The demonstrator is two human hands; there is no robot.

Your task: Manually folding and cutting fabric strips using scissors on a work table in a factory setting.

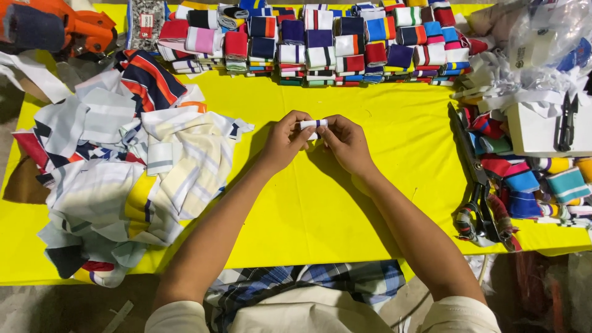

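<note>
Nearest the camera, both forearms reach forward from the person's lap over the yellow worktop [320,209]. The left hand [285,140] and the right hand [345,143] meet above the middle of the worktop, wrists angled inward so the fingertips face each other. Between them they hold a small rolled strip of white fabric with a dark stripe [314,124]; each hand pinches one end of it between thumb and fingers, which are curled narrowly around the roll. The roll is lifted just off the worktop, lying roughly level.

To the left lies a loose heap of striped fabric pieces [117,172], white, cream, navy and orange, spilling toward the near edge. To the right, large scissors [478,185] rest on the worktop with cloth wound round their handles, just beside a cluster of rolled bands [530,179] in teal, red and yellow. Behind these stands a white box [536,129]; a small black thread snip [567,123] lies on it, and what the box holds cannot be told. A clear plastic bag [549,37] sits beyond it, with blue and white pieces showing dimly inside.

Along the far edge runs a row of stacked folded bands [320,46] in many colours. At the far left corner sits an orange object [74,28].
</note>
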